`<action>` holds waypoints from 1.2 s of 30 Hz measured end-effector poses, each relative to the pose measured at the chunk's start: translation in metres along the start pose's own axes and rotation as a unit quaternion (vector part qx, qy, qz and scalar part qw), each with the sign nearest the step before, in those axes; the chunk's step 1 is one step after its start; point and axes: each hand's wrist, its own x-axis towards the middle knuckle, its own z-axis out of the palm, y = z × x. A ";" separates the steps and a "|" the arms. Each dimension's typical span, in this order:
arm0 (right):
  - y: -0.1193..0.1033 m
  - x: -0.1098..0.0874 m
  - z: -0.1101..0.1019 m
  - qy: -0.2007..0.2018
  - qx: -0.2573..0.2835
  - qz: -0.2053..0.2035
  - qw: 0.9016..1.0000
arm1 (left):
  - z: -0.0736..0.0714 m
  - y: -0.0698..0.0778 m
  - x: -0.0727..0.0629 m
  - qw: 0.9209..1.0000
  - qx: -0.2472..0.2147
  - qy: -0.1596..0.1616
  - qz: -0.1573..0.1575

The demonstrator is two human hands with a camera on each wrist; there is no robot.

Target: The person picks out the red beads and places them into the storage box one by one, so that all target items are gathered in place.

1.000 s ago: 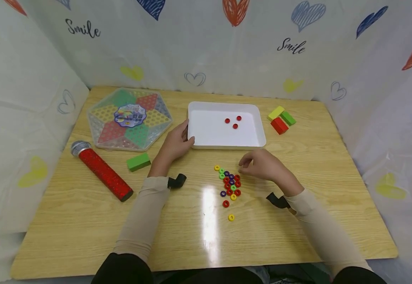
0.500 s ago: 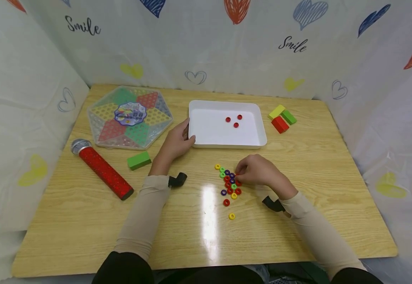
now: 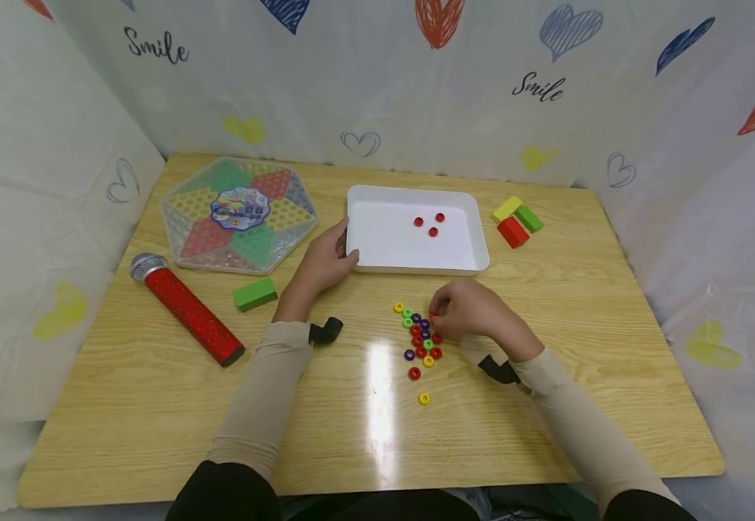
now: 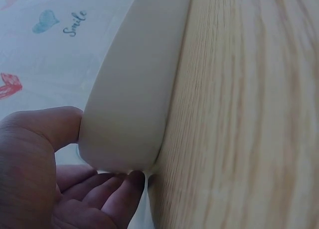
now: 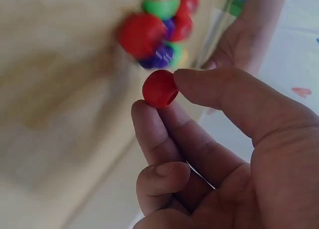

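My right hand (image 3: 471, 310) pinches a red bead (image 5: 158, 88) between thumb and fingertips, just over a loose cluster of beads. That cluster mixes red beads (image 3: 414, 373), yellow beads (image 3: 424, 399), green beads and purple beads on the wood. At the near left corner of a white tray (image 3: 384, 235), my left hand (image 3: 322, 264) grips the side, thumb at the rim and fingers against the outer wall, as the left wrist view also shows. Three red beads (image 3: 432, 231) lie inside the tray, right of its middle.
A hexagonal game box (image 3: 239, 217) lies at the back left of the table (image 3: 325, 427). Nearer are a red microphone (image 3: 189, 311) and a green block (image 3: 254, 294). Right of the tray sit a red block (image 3: 513, 232), a yellow block (image 3: 506, 208) and a green block.
My right hand has moved slightly left and down to the cluster, taken a red bead from it, and lifted it a little. The left hand has stayed at the tray.
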 end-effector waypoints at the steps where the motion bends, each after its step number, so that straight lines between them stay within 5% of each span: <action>1: -0.002 0.002 -0.005 0.008 -0.006 -0.005 1.000 | -0.001 0.001 0.001 1.000 0.003 0.001 0.002; 17: -0.014 0.052 -0.071 0.072 -0.008 -0.052 0.996 | -0.004 0.009 0.007 1.000 0.004 -0.008 0.010; 36: -0.016 0.145 -0.098 0.040 -0.015 0.038 0.998 | 0.006 0.001 -0.006 1.000 -0.002 0.017 -0.007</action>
